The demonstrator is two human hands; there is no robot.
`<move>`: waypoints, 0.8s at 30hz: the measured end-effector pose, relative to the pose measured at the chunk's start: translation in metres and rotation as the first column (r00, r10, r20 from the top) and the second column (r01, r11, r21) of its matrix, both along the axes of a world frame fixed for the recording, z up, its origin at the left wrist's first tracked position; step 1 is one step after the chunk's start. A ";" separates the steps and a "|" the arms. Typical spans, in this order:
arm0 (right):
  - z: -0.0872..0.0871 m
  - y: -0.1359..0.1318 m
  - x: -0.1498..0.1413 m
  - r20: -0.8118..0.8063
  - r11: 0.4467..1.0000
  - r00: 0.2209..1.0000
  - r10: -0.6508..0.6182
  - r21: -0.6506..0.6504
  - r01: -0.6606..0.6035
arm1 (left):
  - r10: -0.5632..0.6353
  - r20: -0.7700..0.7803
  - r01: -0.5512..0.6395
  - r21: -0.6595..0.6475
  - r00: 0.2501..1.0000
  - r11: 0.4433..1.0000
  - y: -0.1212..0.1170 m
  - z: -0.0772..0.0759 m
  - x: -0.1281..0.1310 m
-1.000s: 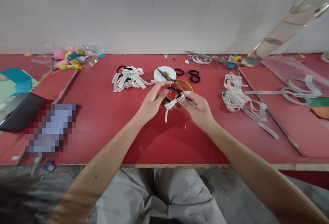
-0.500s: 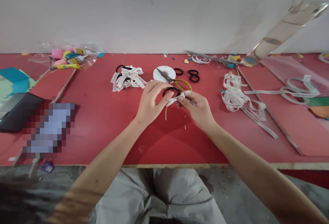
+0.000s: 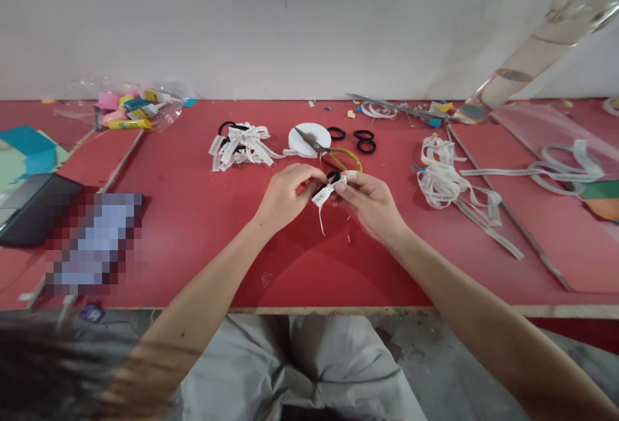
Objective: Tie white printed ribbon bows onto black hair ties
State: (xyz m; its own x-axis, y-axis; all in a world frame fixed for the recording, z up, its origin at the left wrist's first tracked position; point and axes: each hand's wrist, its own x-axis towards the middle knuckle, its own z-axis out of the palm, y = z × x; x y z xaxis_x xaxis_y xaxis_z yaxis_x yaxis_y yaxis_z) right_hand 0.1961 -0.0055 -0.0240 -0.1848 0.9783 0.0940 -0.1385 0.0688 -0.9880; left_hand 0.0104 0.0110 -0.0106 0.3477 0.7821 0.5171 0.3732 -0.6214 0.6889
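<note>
Over the middle of the red table, both hands are at a black hair tie (image 3: 333,176) with a white printed ribbon (image 3: 323,197) knotted round it. My left hand (image 3: 289,196) is closed in a pinch at the hair tie's left side. The fingers of my right hand (image 3: 372,202) pinch the ribbon close to its knot. A thin strand dangles below the ribbon. Just beyond the hands lie scissors with yellow handles (image 3: 346,159), their blades resting on a white ribbon spool (image 3: 323,133). The hands partly cover the hair tie.
Ribboned hair ties (image 3: 242,144) are heaped left of the spool. Black hair ties (image 3: 364,142) lie to its right. Loose ribbon (image 3: 438,179) is tangled farther right, near a leaning clear bottle (image 3: 522,63). A blurred-out phone (image 3: 99,240) and a bag of colourful items (image 3: 133,108) are leftward.
The hair tie has tilted and shows less of its ring. My left fingers have drawn closer together on it. The ribbon's tail has swung slightly right and lower.
</note>
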 end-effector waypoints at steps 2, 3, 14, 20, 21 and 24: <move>0.001 0.000 -0.001 0.013 1.000 1.000 -0.007 0.008 0.007 | -0.006 0.034 0.009 -0.088 0.999 0.996 -0.002 0.001 0.000; 0.001 0.000 -0.001 0.025 1.000 1.000 -0.018 0.018 0.018 | -0.003 0.047 0.009 -0.115 0.999 0.993 -0.003 0.002 0.000; -0.001 0.000 0.002 0.063 0.990 0.994 -0.087 0.116 0.079 | -0.053 -0.094 0.046 -0.080 0.994 0.996 -0.006 0.001 0.003; -0.002 0.000 0.001 0.000 0.997 0.998 -0.059 0.059 0.059 | -0.037 -0.104 0.032 -0.050 0.994 0.998 -0.003 -0.003 0.000; -0.001 0.000 0.000 -0.021 0.998 0.999 -0.046 0.040 0.047 | -0.046 -0.093 0.041 -0.055 0.995 0.998 -0.003 -0.002 0.000; -0.001 0.000 -0.001 -0.065 1.000 0.998 -0.020 -0.024 0.019 | -0.057 -0.068 0.051 -0.084 0.996 0.995 -0.003 -0.001 0.001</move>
